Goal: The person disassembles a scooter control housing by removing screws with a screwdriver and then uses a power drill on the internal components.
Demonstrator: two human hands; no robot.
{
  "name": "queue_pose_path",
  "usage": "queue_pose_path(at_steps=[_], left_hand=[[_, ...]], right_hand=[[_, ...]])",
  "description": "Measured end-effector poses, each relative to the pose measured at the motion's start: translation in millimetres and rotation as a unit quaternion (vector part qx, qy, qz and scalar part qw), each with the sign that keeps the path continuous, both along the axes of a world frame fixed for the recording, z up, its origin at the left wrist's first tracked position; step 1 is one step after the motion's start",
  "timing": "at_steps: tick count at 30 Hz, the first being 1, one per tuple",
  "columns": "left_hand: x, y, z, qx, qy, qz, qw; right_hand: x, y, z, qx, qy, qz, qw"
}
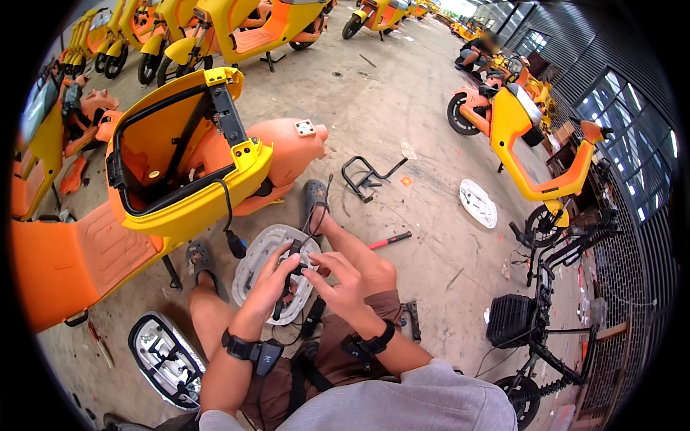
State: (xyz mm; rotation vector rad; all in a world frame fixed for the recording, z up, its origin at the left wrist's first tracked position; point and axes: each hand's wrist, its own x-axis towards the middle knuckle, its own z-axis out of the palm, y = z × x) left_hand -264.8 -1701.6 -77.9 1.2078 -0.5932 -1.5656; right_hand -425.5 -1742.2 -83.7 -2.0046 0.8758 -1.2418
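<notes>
My left hand is closed around a black cable with a connector-like piece, held over my lap. Its thin lead rises past my shoe. My right hand meets the left one, thumb and fingers pinched on the same black piece; its exact shape is partly hidden by the fingers. Below both hands lies a white plastic shell on the floor between my legs. To the left stands a yellow and orange scooter with its seat compartment uncovered. A black cable with a plug hangs from that compartment's edge.
A tool with a red and black handle and a bent black metal rack lie ahead. Another white shell is farther right. A white and black seat part rests at lower left. A stripped black scooter frame stands right.
</notes>
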Motion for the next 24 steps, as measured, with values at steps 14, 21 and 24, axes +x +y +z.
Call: queue_pose_path(at_steps=[14, 21, 24], left_hand=[[6, 5, -9, -0.041, -0.073, 0.023, 0.996], [1, 4, -22, -0.071, -0.193, 0.068, 0.976], [5, 0, -28, -0.094, -0.249, 0.091, 0.960]], right_hand=[[1, 4, 0, -0.095, 0.014, 0.008, 0.995], [1, 8, -3, -0.055, 0.013, 0.013, 0.998], [7, 5, -2, -0.067, 0.015, 0.004, 0.998]])
